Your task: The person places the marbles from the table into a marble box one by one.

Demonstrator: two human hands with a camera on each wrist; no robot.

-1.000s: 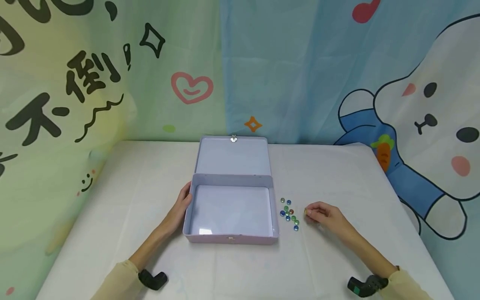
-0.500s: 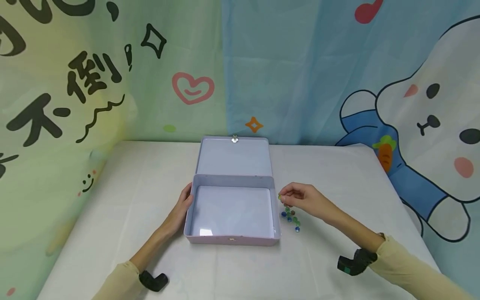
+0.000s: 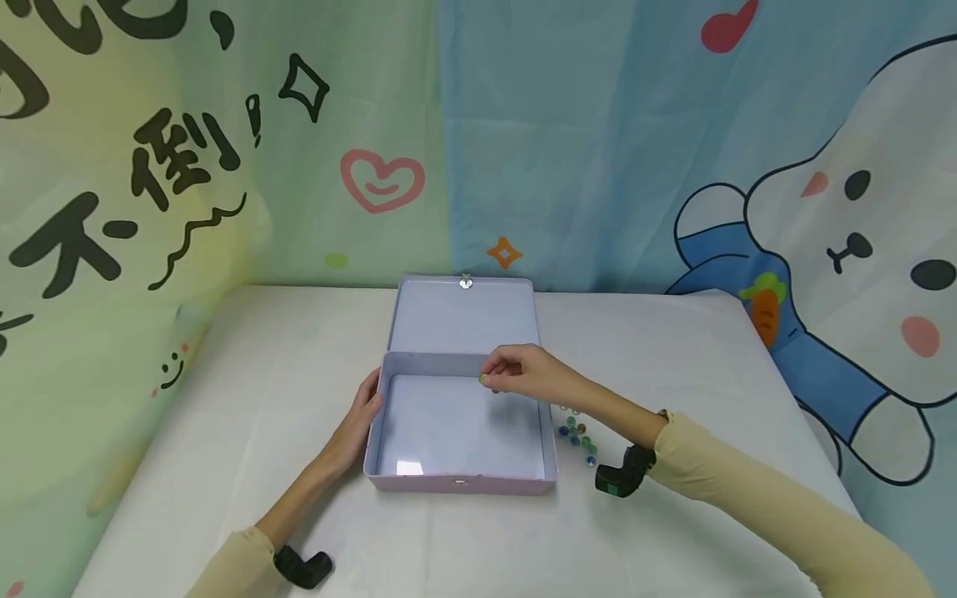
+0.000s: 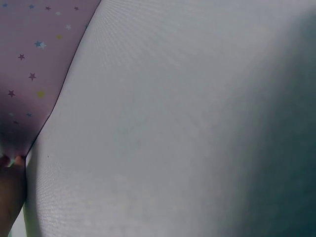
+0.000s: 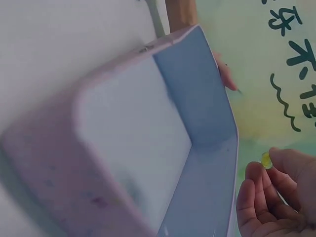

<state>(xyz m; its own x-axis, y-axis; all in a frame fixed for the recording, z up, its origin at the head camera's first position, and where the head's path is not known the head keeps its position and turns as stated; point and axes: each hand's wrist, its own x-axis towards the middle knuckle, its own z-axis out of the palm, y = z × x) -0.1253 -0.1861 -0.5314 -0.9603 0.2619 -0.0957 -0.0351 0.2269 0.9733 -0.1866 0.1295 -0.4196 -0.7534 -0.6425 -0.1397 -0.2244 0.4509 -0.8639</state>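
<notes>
Pale lilac is filling the centre of the frame, where the box is sitting on the bench, its lid standing open behind it and showing a silvery clasp at the top edge. My right hand is pinching a yellow-green marble between thumb and fingertip, the other fingers curling in toward the palm. I am holding that marble over the upper-right part of the box's interior, clear of its floor. My left hand is resting along the outside of the box's left wall, its fingers touching it. Right of centre, a loose cluster of blue, green and reddish-brown marbles is lying on the bench just beside the box, my right forearm partly hiding the uppermost ones. A printed backdrop is hanging across the top of the frame, a cartoon animal filling its right side.
</notes>
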